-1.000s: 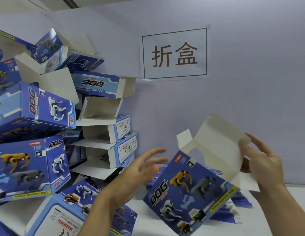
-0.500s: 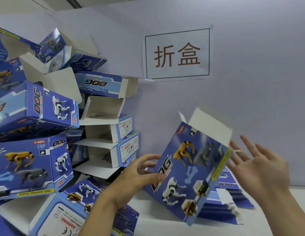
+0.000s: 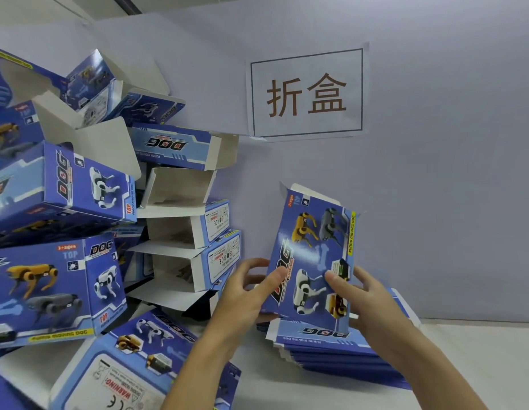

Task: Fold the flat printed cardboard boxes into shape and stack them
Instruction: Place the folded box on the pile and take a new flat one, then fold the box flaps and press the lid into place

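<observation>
A blue printed "DOG" box stands upright in the middle of the view, its printed face toward me. My left hand grips its lower left edge, thumb on the front. My right hand grips its lower right side, thumb across the front. Below it lies a stack of flat unfolded boxes on the white table. A tall, untidy pile of folded boxes fills the left, many with open white flaps.
A folded box lies tilted at the bottom left near my left forearm. A paper sign hangs on the pale wall behind. The table continues to the right of the flat stack.
The box swung from a tilted pose with its big white flap open to upright, the flap now out of sight. Both hands went from spread fingers to gripping its lower edges.
</observation>
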`<action>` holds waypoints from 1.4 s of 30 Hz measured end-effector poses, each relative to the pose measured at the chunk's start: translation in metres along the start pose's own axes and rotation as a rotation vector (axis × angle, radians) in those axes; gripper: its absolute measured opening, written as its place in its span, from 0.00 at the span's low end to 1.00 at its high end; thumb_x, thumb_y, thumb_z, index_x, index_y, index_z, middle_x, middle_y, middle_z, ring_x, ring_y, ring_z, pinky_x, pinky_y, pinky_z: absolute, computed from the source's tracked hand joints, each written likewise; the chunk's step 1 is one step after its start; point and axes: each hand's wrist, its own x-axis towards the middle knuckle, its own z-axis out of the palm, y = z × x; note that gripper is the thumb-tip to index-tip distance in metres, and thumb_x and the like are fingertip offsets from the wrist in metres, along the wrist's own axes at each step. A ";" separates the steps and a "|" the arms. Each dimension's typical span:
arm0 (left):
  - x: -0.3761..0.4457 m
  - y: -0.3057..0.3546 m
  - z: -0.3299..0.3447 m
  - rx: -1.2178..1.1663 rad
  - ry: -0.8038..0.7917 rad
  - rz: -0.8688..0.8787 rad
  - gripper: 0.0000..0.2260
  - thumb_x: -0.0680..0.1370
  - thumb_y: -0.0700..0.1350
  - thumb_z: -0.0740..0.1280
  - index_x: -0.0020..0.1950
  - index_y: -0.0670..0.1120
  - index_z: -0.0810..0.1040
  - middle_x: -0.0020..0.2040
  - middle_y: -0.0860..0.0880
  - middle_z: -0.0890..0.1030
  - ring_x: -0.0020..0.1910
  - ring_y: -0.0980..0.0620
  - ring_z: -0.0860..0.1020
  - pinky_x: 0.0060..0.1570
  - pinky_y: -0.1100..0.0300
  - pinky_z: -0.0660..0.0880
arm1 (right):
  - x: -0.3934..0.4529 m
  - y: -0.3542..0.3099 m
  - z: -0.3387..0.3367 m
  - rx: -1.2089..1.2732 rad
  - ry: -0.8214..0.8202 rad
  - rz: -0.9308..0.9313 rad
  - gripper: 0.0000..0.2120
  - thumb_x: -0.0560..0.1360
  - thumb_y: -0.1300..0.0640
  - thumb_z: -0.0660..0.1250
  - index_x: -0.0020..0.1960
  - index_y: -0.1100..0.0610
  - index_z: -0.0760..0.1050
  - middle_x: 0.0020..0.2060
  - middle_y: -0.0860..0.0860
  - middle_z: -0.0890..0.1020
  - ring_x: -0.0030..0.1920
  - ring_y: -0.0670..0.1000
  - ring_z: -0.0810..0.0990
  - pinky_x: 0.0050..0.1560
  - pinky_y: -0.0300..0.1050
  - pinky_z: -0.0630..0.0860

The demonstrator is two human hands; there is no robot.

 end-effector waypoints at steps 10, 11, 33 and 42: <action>-0.002 0.002 0.025 -0.262 0.034 0.034 0.32 0.60 0.53 0.79 0.61 0.66 0.70 0.53 0.50 0.85 0.47 0.50 0.85 0.47 0.49 0.82 | 0.007 0.002 0.011 0.273 0.051 -0.135 0.44 0.59 0.46 0.81 0.70 0.52 0.67 0.57 0.58 0.84 0.52 0.58 0.86 0.52 0.58 0.83; -0.001 0.002 0.024 -0.311 0.069 0.049 0.32 0.61 0.54 0.78 0.61 0.64 0.71 0.52 0.49 0.85 0.46 0.49 0.85 0.51 0.46 0.82 | 0.006 0.002 0.005 0.311 -0.055 -0.139 0.42 0.61 0.48 0.83 0.71 0.50 0.69 0.60 0.58 0.82 0.55 0.60 0.84 0.53 0.57 0.83; 0.078 0.218 0.020 -0.399 0.007 0.262 0.34 0.76 0.67 0.61 0.76 0.49 0.67 0.72 0.42 0.73 0.68 0.39 0.74 0.66 0.38 0.72 | -0.012 0.053 -0.012 -0.153 0.279 0.153 0.10 0.79 0.71 0.62 0.51 0.61 0.81 0.41 0.62 0.86 0.45 0.63 0.84 0.54 0.60 0.78; 0.040 0.084 0.040 0.000 0.150 0.068 0.17 0.78 0.44 0.71 0.66 0.48 0.74 0.57 0.51 0.80 0.50 0.59 0.79 0.58 0.53 0.75 | -0.003 0.062 -0.013 -0.209 0.325 0.125 0.11 0.77 0.74 0.63 0.50 0.62 0.81 0.42 0.61 0.85 0.43 0.61 0.85 0.51 0.54 0.80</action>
